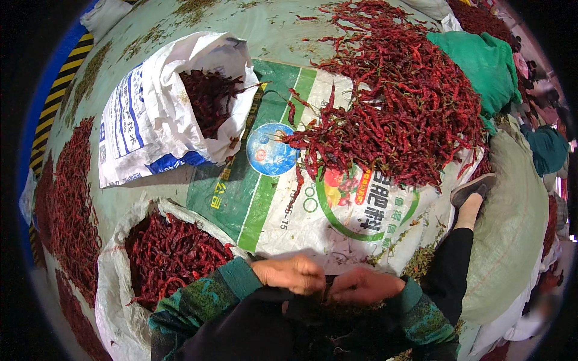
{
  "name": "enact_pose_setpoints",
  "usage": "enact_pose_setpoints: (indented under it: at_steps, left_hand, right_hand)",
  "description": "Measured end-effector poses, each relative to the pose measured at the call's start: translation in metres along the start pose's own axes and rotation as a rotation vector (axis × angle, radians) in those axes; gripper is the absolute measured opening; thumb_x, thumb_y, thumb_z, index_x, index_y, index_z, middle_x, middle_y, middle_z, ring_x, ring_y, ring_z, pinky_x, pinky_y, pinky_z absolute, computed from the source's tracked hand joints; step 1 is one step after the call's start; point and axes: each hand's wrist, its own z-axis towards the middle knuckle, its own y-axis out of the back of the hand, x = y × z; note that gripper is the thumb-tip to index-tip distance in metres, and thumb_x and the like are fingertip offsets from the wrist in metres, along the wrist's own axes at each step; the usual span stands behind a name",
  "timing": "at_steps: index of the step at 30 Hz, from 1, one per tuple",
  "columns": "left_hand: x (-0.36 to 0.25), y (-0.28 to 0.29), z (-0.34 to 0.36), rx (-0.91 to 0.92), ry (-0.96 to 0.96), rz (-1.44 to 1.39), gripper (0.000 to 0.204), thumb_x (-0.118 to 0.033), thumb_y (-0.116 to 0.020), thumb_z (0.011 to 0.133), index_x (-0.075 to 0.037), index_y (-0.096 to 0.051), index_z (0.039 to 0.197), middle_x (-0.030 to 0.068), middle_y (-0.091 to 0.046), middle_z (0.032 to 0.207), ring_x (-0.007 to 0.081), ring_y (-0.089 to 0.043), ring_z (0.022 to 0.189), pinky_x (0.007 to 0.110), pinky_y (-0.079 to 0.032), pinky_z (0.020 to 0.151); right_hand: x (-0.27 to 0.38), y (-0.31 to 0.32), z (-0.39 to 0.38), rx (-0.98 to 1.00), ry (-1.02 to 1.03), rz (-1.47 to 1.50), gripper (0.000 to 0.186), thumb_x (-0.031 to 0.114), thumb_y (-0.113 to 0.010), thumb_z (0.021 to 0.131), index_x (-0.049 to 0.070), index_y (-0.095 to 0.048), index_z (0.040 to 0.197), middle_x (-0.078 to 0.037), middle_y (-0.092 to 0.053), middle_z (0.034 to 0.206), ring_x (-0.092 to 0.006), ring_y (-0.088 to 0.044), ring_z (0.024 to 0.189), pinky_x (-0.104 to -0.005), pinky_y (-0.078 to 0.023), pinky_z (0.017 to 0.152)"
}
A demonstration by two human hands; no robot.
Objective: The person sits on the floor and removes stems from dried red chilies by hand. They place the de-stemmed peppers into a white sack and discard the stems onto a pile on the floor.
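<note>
Close together in front of my body are my left hand (292,275) and my right hand (365,285), both with curled fingers. Whatever they pinch, if anything, is too small or hidden to name. Dark stem scraps lie in the shadow below them. A large heap of dried red chili peppers (409,102) spreads over the printed sack sheet (283,222) ahead of my hands. By my left forearm stands an open white sack (114,289) full of red chilies (174,256).
A white and blue printed bag (144,120) lies with its mouth toward me, darker chilies (211,99) inside. More chilies (72,210) cover the floor at far left. A stuffed pale sack (506,240) and a green sack (475,66) are on the right, near my shoe (472,189).
</note>
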Motion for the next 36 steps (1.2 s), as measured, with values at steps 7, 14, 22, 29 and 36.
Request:
enact_pose_setpoints:
  at_steps: [7, 14, 22, 29, 36]
  left_hand:
    - [0.006, 0.070, -0.007, -1.078, -0.277, 0.632, 0.025, -0.021, -0.063, 0.084, -0.001, -0.064, 0.099, 0.0125, -0.062, 0.083, 0.0186, -0.060, 0.078, 0.030, -0.047, 0.070]
    - [0.010, 0.073, 0.019, -1.147, -0.307, 1.342, 0.032, -0.014, -0.061, 0.078, -0.009, -0.061, 0.110, 0.0277, -0.040, 0.125, 0.0412, -0.043, 0.110, 0.049, -0.037, 0.090]
    - [0.016, 0.068, 0.030, -1.174, -0.216, 1.520, 0.044, -0.010, -0.060, 0.076, 0.006, -0.050, 0.115, 0.0256, -0.041, 0.126, 0.0405, -0.043, 0.112, 0.049, -0.035, 0.092]
    - [0.003, 0.014, 0.073, -0.677, -0.525, 1.152, 0.042, -0.002, -0.060, 0.074, 0.003, -0.050, 0.115, 0.0260, -0.044, 0.124, 0.0409, -0.044, 0.113, 0.042, -0.040, 0.093]
    - [0.021, 0.013, 0.064, -0.607, -0.442, 0.969, 0.016, -0.014, -0.055, 0.087, -0.002, -0.060, 0.097, 0.0212, -0.056, 0.108, 0.0374, -0.058, 0.087, 0.039, -0.049, 0.075]
  right_hand:
    - [-0.012, 0.072, 0.060, -0.666, -0.067, -0.915, 0.055, 0.016, -0.066, 0.072, 0.008, -0.047, 0.124, -0.025, -0.050, 0.109, -0.0381, -0.051, 0.094, -0.0450, -0.044, 0.079]
    - [0.028, 0.149, 0.171, -0.907, -0.054, -1.339, 0.076, 0.026, -0.078, 0.062, 0.014, -0.044, 0.129, -0.021, -0.034, 0.134, -0.0390, -0.030, 0.124, -0.0582, -0.022, 0.099]
    - [-0.015, 0.147, 0.180, -0.695, -0.250, -1.374, 0.037, 0.018, -0.065, 0.072, 0.015, -0.056, 0.108, -0.007, -0.054, 0.102, -0.0291, -0.044, 0.107, -0.0494, -0.032, 0.084]
    - [-0.041, 0.136, 0.021, -0.714, -0.192, -1.505, 0.036, 0.000, -0.059, 0.068, 0.014, -0.064, 0.101, -0.007, -0.058, 0.091, -0.0281, -0.050, 0.091, -0.0508, -0.029, 0.092]
    - [-0.037, 0.092, -0.085, -0.745, -0.429, -1.234, 0.044, 0.003, -0.067, 0.065, 0.018, -0.063, 0.106, -0.009, -0.054, 0.115, -0.0334, -0.040, 0.118, -0.0652, -0.018, 0.099]
